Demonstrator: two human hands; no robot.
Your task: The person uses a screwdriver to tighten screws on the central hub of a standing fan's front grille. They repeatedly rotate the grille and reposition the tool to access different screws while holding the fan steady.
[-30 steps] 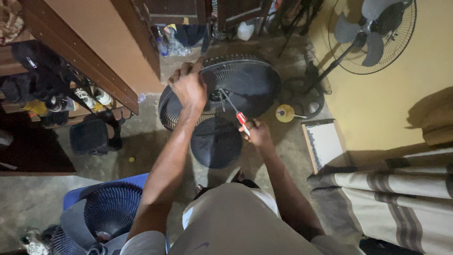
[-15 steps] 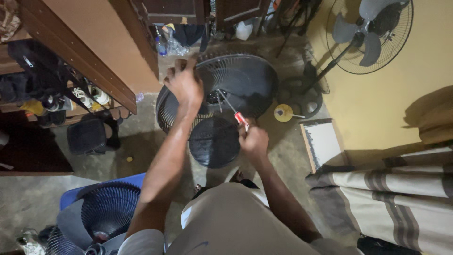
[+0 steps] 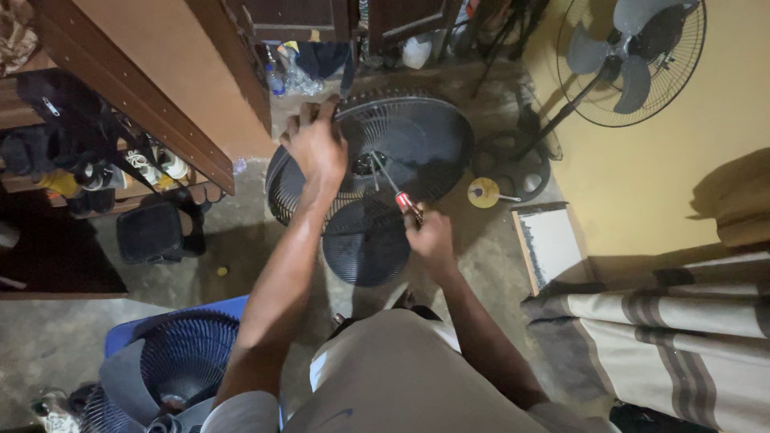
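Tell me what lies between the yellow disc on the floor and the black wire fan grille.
Bare concrete floor only, in the head view, separates the yellow disc from the black wire fan grille.

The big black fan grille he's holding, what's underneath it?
Under the fan grille, a round black fan base shows at its near edge, on the concrete floor. The left hand grips the rim; the right hand points a screwdriver at the hub. Anything beneath the mesh centre is hidden.

The left hand [image 3: 314, 144] has slid toward the upper left along the fan guard [image 3: 417, 140]; the screwdriver [image 3: 397, 192] stands steeper.
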